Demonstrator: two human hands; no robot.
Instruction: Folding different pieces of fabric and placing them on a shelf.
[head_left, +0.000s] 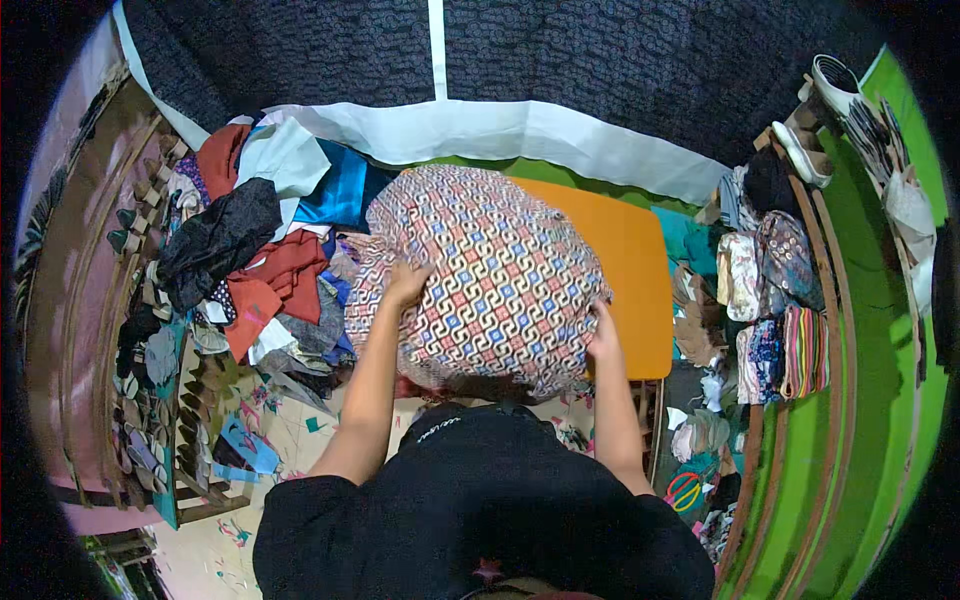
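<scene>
- Orange worktop (625,270) carries a patterned cloth (490,270), draped over its near left part.
- Left hand (405,283): grip closed on cloth's left side.
- Right hand (602,335): grip closed on its right edge.
- Heap of fabric scraps (265,240) just left of cloth.

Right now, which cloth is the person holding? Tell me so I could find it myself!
Look for the orange table in the middle. Spread over its left part is a big patterned cloth, with the left hand and right hand gripping its near edge. Unlike the plain red, black and blue fabrics heaped beside it on the left, it is covered all over in small cream, red and blue zigzag shapes.
</scene>
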